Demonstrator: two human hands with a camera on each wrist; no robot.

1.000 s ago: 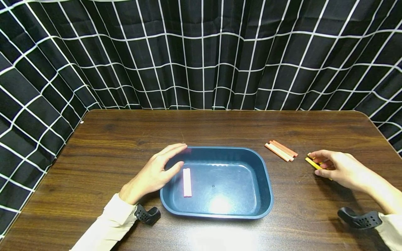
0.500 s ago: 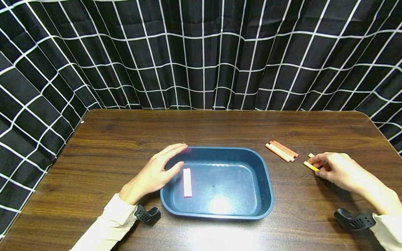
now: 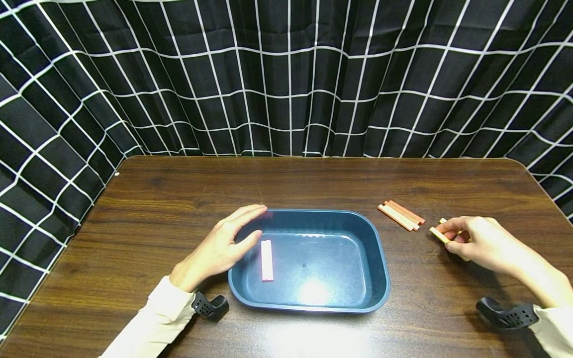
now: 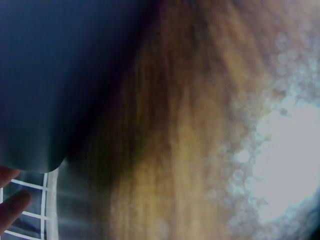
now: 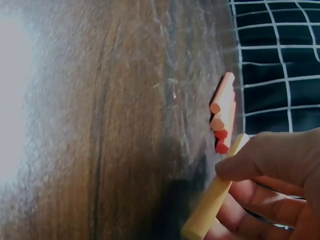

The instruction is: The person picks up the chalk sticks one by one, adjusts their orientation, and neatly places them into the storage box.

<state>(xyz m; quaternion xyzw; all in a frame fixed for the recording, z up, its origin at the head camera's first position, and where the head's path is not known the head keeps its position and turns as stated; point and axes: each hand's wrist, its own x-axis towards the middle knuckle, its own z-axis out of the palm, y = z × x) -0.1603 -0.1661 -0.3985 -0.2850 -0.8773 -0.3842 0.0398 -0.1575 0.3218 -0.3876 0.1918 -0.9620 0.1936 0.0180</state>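
My right hand (image 3: 481, 243) pinches a yellow chalk stick (image 5: 212, 202) between thumb and fingers, tilted a little above the table. Behind those fingers the end of another yellow stick (image 3: 442, 221) shows; the rest of it is hidden. My left hand (image 3: 224, 243) rests at the left end of a blue plastic tub (image 3: 384, 268), fingers fairly straight along the rim and thumb over the inside. Two pale pink chalk sticks (image 3: 267, 261) lie side by side in the tub. In the left wrist view, the tub wall (image 4: 45, 90) and a few fingertips (image 4: 14, 207) show, blurred.
Several orange and red chalk sticks (image 3: 402, 215) lie in a slanted group between the tub and my right hand. The brown wood table (image 3: 179, 184) ends at a black curtain (image 3: 286, 74) with white grid lines.
My right fingers have closed on a yellow stick and tilted it up, shifting slightly to the left. The left hand, the tub and the pink sticks have stayed in place.
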